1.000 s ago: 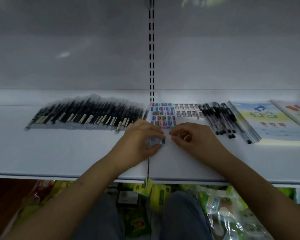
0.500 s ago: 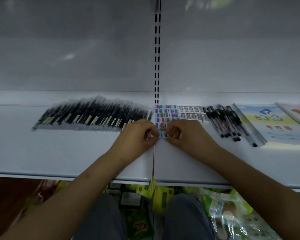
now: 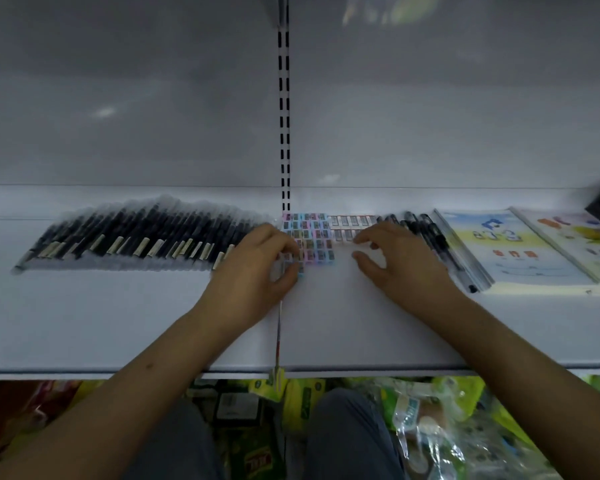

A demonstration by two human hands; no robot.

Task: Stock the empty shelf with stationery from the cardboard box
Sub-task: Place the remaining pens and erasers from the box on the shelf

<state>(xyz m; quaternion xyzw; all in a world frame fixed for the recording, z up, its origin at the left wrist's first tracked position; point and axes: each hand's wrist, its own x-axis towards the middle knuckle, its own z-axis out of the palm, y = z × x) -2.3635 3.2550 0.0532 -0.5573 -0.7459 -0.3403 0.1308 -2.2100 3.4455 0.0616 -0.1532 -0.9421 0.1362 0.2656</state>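
Observation:
On the white shelf [image 3: 118, 317], small pastel erasers [image 3: 314, 237] lie in a neat grid at the middle. My left hand [image 3: 253, 275] sits at the grid's front left corner, its fingers and thumb pinching a few small erasers [image 3: 290, 266]. My right hand [image 3: 395, 261] hovers just right of the grid with spread fingers, holding nothing, over a row of white erasers [image 3: 352, 221]. The cardboard box is not in view.
A long row of black wrapped pens [image 3: 136, 237] fills the shelf's left. Loose black pens [image 3: 426, 233] and clear-sleeved booklets [image 3: 506, 247] lie to the right. A slotted upright [image 3: 284, 116] divides the back panel. Packaged goods [image 3: 430, 427] sit below the shelf edge.
My right hand let go of the small erasers and moved right, opening its fingers. My left hand stays at the grid's front corner, still pinching erasers.

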